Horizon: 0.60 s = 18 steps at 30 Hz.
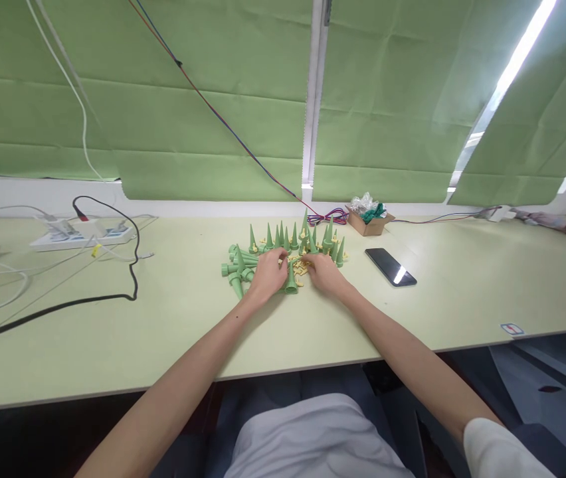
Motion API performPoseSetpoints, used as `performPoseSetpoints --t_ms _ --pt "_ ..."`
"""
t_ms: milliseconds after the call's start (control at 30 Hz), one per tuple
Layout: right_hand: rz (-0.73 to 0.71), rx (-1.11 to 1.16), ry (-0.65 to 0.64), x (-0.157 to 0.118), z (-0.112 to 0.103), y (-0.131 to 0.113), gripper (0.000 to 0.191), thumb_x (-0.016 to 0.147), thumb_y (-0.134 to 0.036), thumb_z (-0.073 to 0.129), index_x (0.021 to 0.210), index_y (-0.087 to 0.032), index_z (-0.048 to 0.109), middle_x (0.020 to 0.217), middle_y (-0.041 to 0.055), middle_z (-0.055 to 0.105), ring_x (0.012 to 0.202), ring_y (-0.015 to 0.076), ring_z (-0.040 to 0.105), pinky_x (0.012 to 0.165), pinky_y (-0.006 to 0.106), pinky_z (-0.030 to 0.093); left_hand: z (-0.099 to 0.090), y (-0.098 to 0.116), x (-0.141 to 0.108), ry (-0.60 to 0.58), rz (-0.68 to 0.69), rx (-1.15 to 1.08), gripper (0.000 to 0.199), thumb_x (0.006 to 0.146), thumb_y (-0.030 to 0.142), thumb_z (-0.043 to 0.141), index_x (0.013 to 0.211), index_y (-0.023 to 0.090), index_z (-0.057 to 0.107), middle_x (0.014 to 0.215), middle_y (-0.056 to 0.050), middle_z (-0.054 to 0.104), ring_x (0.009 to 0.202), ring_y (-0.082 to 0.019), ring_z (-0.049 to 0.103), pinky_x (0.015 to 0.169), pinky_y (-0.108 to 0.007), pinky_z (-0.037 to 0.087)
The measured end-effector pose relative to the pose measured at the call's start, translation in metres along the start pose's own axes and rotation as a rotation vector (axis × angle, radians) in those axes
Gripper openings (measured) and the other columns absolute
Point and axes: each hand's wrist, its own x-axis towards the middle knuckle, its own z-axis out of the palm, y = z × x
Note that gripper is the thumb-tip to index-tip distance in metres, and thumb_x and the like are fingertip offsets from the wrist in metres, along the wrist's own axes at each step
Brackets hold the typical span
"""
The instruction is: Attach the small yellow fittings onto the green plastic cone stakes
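My left hand point(270, 273) is curled closed at the left of a pile of green plastic spikes point(249, 261). Right beside its fingertips, a green spike point(291, 279) has its wide end toward me; whether the fingers grip it I cannot tell. My right hand point(325, 273) has its fingertips pinched together over small yellow plastic pieces point(301, 268). What either hand holds is hidden or too small to make out. Behind my hands, several green spikes point(329, 236) stand point up, some with yellow pieces at their bases. Others lie on their sides to the left.
A black phone point(390, 267) lies right of the spikes. Behind it stands a small cardboard box point(367, 224) with plastic wrapping, near coiled purple wire point(331, 216). On the left are a white power strip point(84, 236) and a black cable point(64, 305). The table point(188, 332) ends in front of me.
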Motion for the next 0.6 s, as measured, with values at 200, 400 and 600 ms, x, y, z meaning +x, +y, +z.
performPoseSetpoints --t_ms 200,400,600 --pt "-0.009 0.0 -0.008 -0.0004 -0.0011 -0.0009 0.04 0.086 -0.002 0.047 0.117 -0.015 0.068 0.114 0.0096 0.072 0.108 0.0251 0.064 0.093 0.033 0.045 -0.0001 0.0012 0.0004 0.001 0.012 -0.003 0.024 0.088 0.017 0.045 0.097 0.015 0.068 0.102 -0.01 0.074 0.096 -0.025 0.067 0.09 -0.039 0.05" --pt "-0.027 0.006 -0.001 0.0003 -0.0008 0.0003 0.037 0.086 -0.002 0.046 0.115 -0.013 0.067 0.113 0.0112 0.072 0.107 0.0245 0.064 0.093 0.033 0.045 0.0003 0.0005 0.0006 0.007 0.017 -0.004 0.023 0.088 0.017 0.046 0.095 0.016 0.068 0.1 -0.009 0.074 0.095 -0.025 0.067 0.089 -0.039 0.05" --pt "-0.077 -0.003 0.005 0.0014 0.0048 0.0028 0.038 0.088 0.0 0.042 0.117 -0.01 0.064 0.114 0.0148 0.069 0.11 0.0243 0.06 0.096 0.033 0.043 0.0008 -0.0002 0.0004 0.017 0.03 -0.013 0.023 0.088 0.018 0.046 0.094 0.017 0.068 0.099 -0.009 0.074 0.093 -0.024 0.066 0.089 -0.039 0.05"
